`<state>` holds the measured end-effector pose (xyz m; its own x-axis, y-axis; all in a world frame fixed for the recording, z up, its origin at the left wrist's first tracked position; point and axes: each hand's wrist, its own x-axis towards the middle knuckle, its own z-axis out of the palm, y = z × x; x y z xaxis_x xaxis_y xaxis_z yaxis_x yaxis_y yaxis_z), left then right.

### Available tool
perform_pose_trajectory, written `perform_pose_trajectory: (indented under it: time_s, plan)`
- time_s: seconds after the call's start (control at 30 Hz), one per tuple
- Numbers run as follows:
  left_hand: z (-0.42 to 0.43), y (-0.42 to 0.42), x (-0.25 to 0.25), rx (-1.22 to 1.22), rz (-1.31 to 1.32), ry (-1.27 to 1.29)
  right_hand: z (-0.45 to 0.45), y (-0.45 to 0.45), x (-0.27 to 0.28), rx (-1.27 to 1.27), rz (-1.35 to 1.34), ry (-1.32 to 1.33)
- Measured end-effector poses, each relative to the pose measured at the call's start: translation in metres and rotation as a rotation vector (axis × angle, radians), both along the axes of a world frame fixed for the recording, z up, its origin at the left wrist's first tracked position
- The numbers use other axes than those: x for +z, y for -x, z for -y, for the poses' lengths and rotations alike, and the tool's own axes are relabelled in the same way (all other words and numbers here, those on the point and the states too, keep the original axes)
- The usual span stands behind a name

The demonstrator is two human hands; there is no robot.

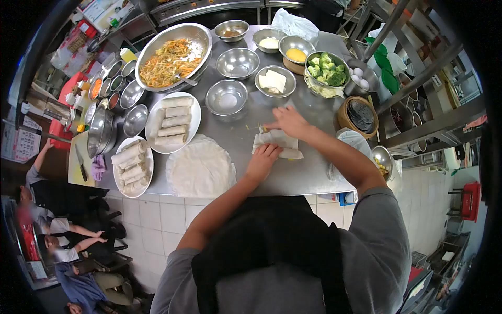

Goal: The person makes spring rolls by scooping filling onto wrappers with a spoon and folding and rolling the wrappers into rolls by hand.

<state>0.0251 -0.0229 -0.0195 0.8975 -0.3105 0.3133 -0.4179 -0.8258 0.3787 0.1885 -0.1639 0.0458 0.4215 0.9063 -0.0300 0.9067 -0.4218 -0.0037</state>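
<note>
steadying a part-folded wrapper (pixel 282 139): left hand (pixel 264 158), fingers together, atop it, likely securing the fold; right hand (pixel 291 123), fingers loosely spread, near its far edge; wrapper stack (pixel 201 168) left of both, likely for reach.

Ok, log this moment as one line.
left hand: on folded wrapper | right hand: at its far edge | rolls: on two plates | round wrappers: beside plates

No text, label, brand or number could be read. The white sheet (pixel 21 145) at the far left bore rows of small marks, and the papers (pixel 99 11) at the upper left were too blurred.
</note>
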Motion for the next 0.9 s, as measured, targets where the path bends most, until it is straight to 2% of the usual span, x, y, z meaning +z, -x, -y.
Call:
perform_pose_trajectory:
  time_s: [0.13, 0.23, 0.33, 0.43, 0.53, 0.63, 0.7, 0.77, 0.87, 0.9]
  plan:
    - [-0.001, -0.002, -0.001, -0.004, -0.025, 0.032, -0.082, -0.028, 0.024, -0.121, -0.091, -0.263]
    - [-0.002, -0.001, 0.005, -0.014, -0.014, 0.063, -0.145, -0.048, 0.012, -0.233, -0.049, -0.213]
    - [-0.001, 0.0, 0.006, 0.007, -0.028, 0.077, -0.179, -0.05, 0.0, -0.257, 0.112, -0.003]
    - [-0.001, 0.0, 0.006, 0.015, -0.006, 0.106, -0.179, -0.048, 0.015, -0.293, -0.154, 0.068]
    - [0.0, 0.0, 0.006, -0.004, -0.046, 0.091, -0.151, -0.081, 0.018, -0.315, -0.889, -0.292]
    - [0.001, -0.001, 0.003, -0.004, -0.048, 0.057, -0.078, -0.058, 0.038, -0.37, -1.159, -0.544]
    - [0.002, -0.001, 0.005, -0.003, -0.056, 0.041, -0.027, -0.035, 0.051, -0.366, -1.202, -0.401]
    - [0.001, -0.001, 0.007, 0.001, -0.043, 0.036, 0.022, -0.037, -0.017, -0.181, -0.817, -0.134]
    - [0.0, -0.003, 0.007, -0.01, -0.013, 0.044, 0.058, 0.034, -0.004, -0.201, -0.27, 0.061]
    - [0.0, -0.004, 0.006, -0.013, -0.017, 0.042, 0.064, 0.035, -0.012, -0.193, -0.194, 0.084]
